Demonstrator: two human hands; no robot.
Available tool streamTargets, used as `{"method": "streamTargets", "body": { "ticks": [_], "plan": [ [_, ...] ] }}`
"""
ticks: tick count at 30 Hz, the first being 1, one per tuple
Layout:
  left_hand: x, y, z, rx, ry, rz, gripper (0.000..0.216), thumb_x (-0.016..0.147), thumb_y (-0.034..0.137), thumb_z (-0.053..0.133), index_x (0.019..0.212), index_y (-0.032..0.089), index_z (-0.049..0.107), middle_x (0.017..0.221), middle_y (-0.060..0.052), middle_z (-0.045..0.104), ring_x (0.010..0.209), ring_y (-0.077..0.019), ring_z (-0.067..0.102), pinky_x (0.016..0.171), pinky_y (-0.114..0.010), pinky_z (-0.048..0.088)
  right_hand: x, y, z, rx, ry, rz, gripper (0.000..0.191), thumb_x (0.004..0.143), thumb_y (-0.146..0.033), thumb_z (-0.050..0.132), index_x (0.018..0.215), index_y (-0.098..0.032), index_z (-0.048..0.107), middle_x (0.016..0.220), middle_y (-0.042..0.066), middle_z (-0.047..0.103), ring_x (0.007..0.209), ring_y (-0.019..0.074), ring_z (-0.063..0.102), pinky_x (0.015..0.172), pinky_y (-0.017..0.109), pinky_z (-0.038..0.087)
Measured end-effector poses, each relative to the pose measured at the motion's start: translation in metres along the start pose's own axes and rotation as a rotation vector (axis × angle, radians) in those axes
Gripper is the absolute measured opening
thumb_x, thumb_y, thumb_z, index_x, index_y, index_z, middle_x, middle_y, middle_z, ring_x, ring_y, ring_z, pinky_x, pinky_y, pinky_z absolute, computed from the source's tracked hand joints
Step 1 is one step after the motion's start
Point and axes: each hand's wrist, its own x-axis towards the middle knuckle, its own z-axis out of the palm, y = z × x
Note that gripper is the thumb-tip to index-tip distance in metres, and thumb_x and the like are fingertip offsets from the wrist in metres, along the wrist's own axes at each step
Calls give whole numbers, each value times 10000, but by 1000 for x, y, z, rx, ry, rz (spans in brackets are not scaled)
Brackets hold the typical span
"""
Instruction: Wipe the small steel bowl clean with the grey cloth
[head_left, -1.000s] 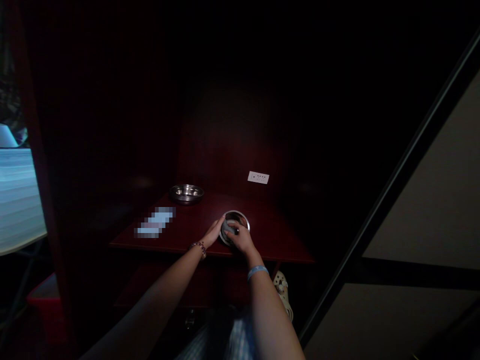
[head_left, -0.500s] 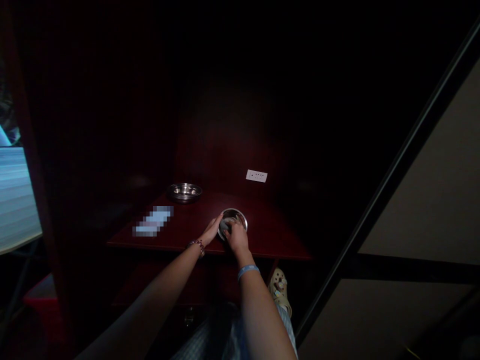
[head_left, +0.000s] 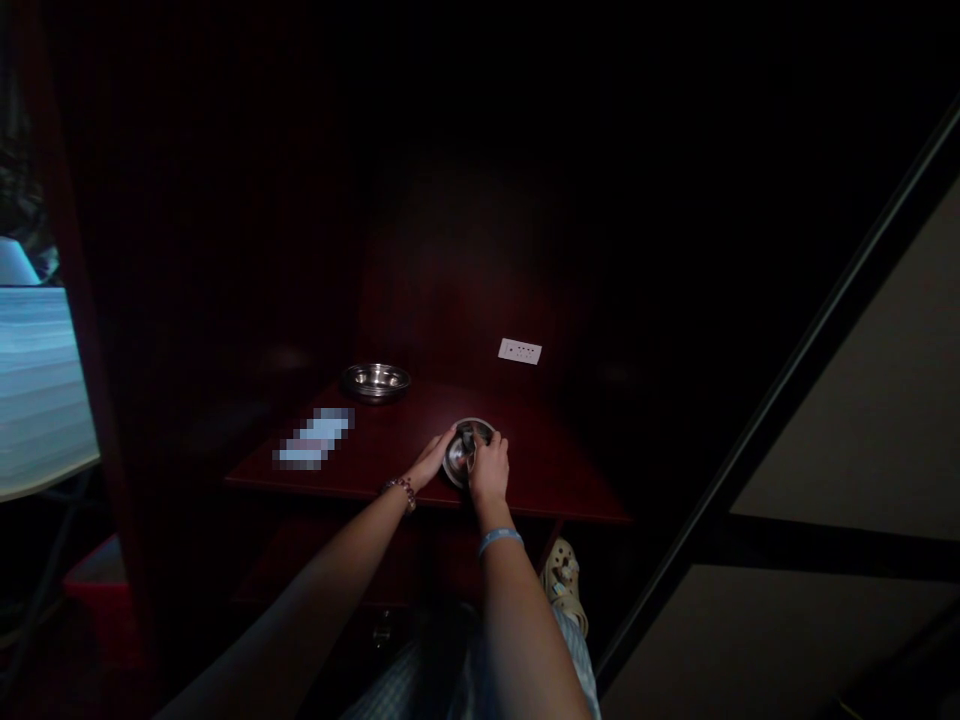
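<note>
A small round metal dish (head_left: 459, 452) sits near the front edge of a dark red wooden table (head_left: 540, 475). My left hand (head_left: 433, 462) rests against the dish's left rim, fingers curved round it. My right hand (head_left: 489, 468) is closed over the dish's right side, pressing a small grey cloth (head_left: 468, 438) into it. A bead bracelet is on my left wrist and a light blue band on my right.
A second metal dish (head_left: 376, 380) stands at the back left of the table. A blurred flat card (head_left: 313, 438) lies left of my hands. A white socket plate (head_left: 519, 351) is on the back wall. A dark slanted frame (head_left: 787, 400) rises at right.
My right hand with the cloth has slid from the dish's near-left part round to its right side. My left hand stays at the left rim.
</note>
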Motion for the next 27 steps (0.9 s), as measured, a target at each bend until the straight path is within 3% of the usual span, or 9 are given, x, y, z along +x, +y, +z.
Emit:
{"method": "streamTargets", "body": {
  "ticks": [5, 12, 21, 27],
  "plan": [
    [-4, 7, 2, -56, -26, -1, 562, 776, 576, 477, 1036, 117, 672, 1006, -92, 719, 1051, -238, 604, 1000, -322, 375, -1, 6, 9, 71, 12, -15, 419, 777, -206, 579, 1196, -228, 597, 1315, 128, 453, 1150, 289, 459, 918, 359, 417],
    [-12, 14, 4, -100, 40, -47, 575, 741, 583, 537, 1043, 112, 672, 1066, -108, 700, 1089, -248, 583, 1017, -329, 358, -2, 8, 3, 153, -15, -126, 403, 797, -179, 553, 1193, -226, 615, 1304, 107, 470, 1187, 259, 443, 1020, 356, 341],
    [-8, 12, 2, -20, 47, -4, 544, 790, 558, 454, 1006, 112, 678, 1072, -116, 695, 1058, -243, 596, 997, -331, 377, -2, 6, -6, 212, -157, -292, 339, 772, -208, 609, 1103, -246, 669, 1119, 66, 560, 1025, 186, 522, 971, 321, 370],
    [-1, 3, 1, -19, 10, 14, 594, 790, 586, 429, 1041, 99, 657, 1097, -132, 683, 1052, -241, 603, 985, -335, 395, -4, 12, -14, 144, -201, -324, 316, 812, -255, 570, 1118, -272, 646, 1167, 57, 536, 1068, 185, 505, 923, 290, 391]
  ]
}}
